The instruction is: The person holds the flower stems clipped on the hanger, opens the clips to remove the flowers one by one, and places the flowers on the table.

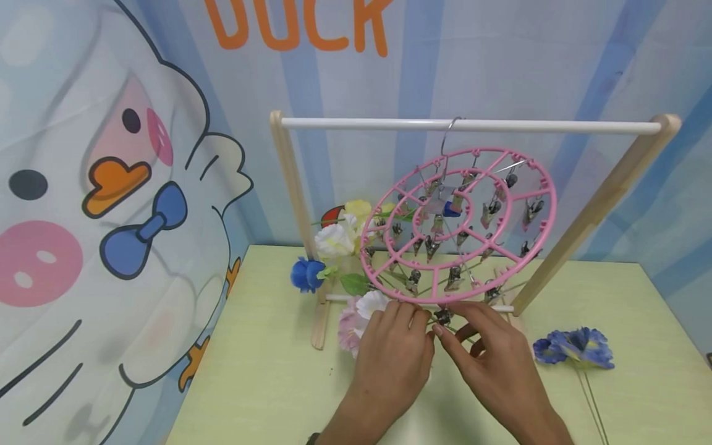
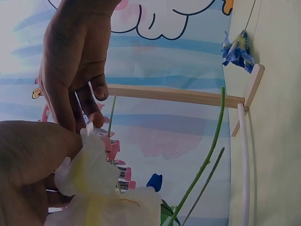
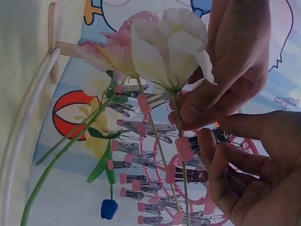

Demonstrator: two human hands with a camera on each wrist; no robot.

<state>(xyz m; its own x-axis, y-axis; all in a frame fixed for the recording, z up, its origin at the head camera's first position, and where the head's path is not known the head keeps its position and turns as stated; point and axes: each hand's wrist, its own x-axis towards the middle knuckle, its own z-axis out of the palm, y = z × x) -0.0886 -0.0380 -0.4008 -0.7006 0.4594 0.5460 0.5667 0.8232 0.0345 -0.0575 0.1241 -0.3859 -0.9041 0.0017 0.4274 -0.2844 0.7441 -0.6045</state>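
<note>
My left hand [image 1: 392, 352] pinches the green stem of a white artificial flower [image 3: 171, 47] just under its bloom. Beside it, the fingers of my right hand [image 1: 495, 358] grip a metal clip [image 3: 188, 147] with pink tips, and the stem runs right at those tips. This clip is at the near edge of a round pink clip hanger [image 1: 436, 301], which hangs tilted by its metal hook from a white rod [image 1: 356, 125]. A pink flower [image 3: 108, 52] sits next to the white one. In the left wrist view, pale petals [image 2: 94, 169] cover part of the left fingers.
Wooden posts [image 1: 595, 213] hold up the rod. More clips dangle around the hanger. Left of it are a blue flower [image 1: 307, 274], a white bloom [image 1: 335, 240] and a yellow one [image 1: 358, 213]. Blue-violet flowers [image 1: 584, 349] lie on the table [image 1: 267, 383] at right.
</note>
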